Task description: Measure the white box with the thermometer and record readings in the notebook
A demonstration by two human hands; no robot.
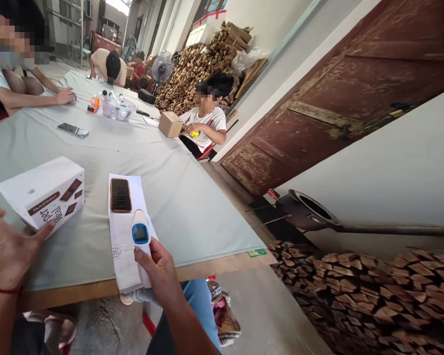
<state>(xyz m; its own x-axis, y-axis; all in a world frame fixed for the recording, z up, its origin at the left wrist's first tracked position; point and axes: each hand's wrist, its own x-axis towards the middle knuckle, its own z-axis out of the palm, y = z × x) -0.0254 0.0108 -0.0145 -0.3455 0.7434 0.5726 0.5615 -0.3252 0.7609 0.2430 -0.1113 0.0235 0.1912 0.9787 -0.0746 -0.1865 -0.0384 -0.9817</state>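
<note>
My right hand (156,266) is wrapped round the handle of a white infrared thermometer (141,221), whose blue-rimmed screen faces me. Beneath it lie white paper sheets (124,249) with print and a stamp, reaching over the table's near edge. A dark phone in a brown case (121,195) rests on the upper part of the paper. At the left, my left hand (17,246) is open with fingers spread, its thumb at the lower edge of a white printed box (55,190). Whether the thumb presses on the box I cannot tell.
The table (192,212) has a pale cloth. Farther along it are another phone (73,130), a clear basin of bottles (118,109), an orange object (93,104) and a cardboard box (170,124). Several people sit around. Stacked firewood (377,291) lies at the right.
</note>
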